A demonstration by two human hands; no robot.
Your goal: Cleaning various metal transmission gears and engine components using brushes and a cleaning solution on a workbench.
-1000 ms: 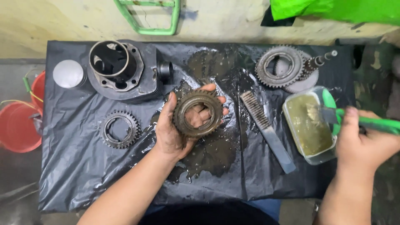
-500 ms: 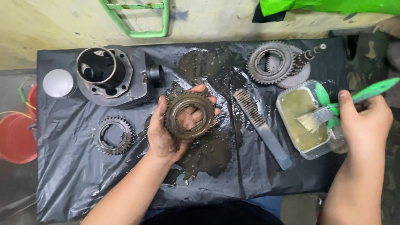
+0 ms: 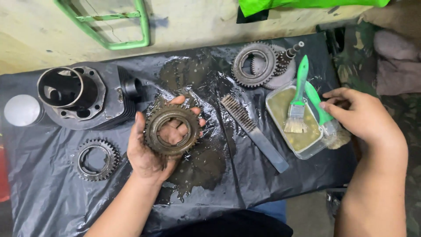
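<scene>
- Left hand (image 3: 151, 151) is palm-up with the fingers loosely curled, cradling a grimy ring gear (image 3: 170, 130) flat on the fingertips, thumb hooked over its rim at about 9 o'clock. The gear sits roughly mid-sheet, lifted off the wet patch.
- Right hand (image 3: 362, 116) hovers at the 3 o'clock side of the solvent tub (image 3: 294, 123), fingers half closed. It looks like it's touching the green brush handles rather than gripping one, can't tell for sure.
- A green-handled paintbrush (image 3: 298, 98) leans bristles-down in the murky yellowish liquid; a second green handle lies beside it.
- My take on doing this bit well: load the brush properly, keep the gear tilted so the muck drips onto the black plastic sheet (image 3: 52, 197), and work tooth by tooth.
- Wire brush (image 3: 252, 131) lies between gear and tub.
- Farther out: cylinder barrel (image 3: 83, 96) at 10 o'clock, a smaller gear (image 3: 96, 159) at 8 o'clock, a gear cluster on a shaft (image 3: 263, 65) at 1 o'clock.
</scene>
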